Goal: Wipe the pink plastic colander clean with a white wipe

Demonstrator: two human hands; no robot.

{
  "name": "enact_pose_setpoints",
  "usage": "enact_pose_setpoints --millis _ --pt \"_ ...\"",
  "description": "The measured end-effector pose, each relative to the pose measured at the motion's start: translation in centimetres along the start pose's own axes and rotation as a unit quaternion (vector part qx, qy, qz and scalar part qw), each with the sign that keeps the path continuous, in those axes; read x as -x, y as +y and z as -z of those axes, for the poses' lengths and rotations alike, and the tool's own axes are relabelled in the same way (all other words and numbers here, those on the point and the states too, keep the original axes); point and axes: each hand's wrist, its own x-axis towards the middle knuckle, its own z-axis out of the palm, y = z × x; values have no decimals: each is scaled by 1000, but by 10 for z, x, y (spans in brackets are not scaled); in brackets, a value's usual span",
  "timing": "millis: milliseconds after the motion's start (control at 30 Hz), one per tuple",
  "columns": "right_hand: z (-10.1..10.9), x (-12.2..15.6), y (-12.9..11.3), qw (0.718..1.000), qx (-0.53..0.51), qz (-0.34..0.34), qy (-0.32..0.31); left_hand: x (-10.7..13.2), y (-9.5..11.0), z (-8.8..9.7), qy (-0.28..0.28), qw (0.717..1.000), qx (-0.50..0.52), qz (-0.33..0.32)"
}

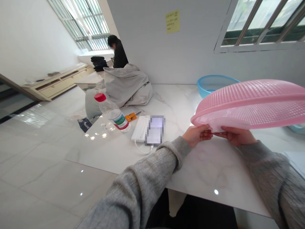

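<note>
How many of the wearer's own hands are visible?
2: left hand and right hand, both pinching a thin pale piece at the pink perforated basket's near rim; neither is hidden.

Bright daylight enters through barred windows (259, 24), and white glare spots dot the glossy tabletop (195, 171).

Homelike room, barred windows (94, 25), low cabinet (56, 88)

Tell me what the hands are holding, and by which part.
A thin pale sheet, pinched near its lower edge by the left hand and right hand. Whether they also grip the pink basket cannot be told.
</note>
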Motion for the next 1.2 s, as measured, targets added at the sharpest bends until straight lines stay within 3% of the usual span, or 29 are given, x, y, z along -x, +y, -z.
enact_pose_setpoints --millis 200,533,800,1067,1200 --pt "-3 2 0 1000 7 9 -4 0 1 -3 4 999 -48 -19" --pt "17 -14 12 997 -11 74 8 0 3 -5 -13 994 -96 -45" --pt "16 -10 9 999 -20 40 15 -5 -4 2 -19 987 -129 -96" --pt "13 -7 1 991 -94 63 70 -3 -12 4 -61 963 -226 -134" --pt "13 -4 -1 993 -93 35 63 -5 -14 9 -24 917 -338 -209"
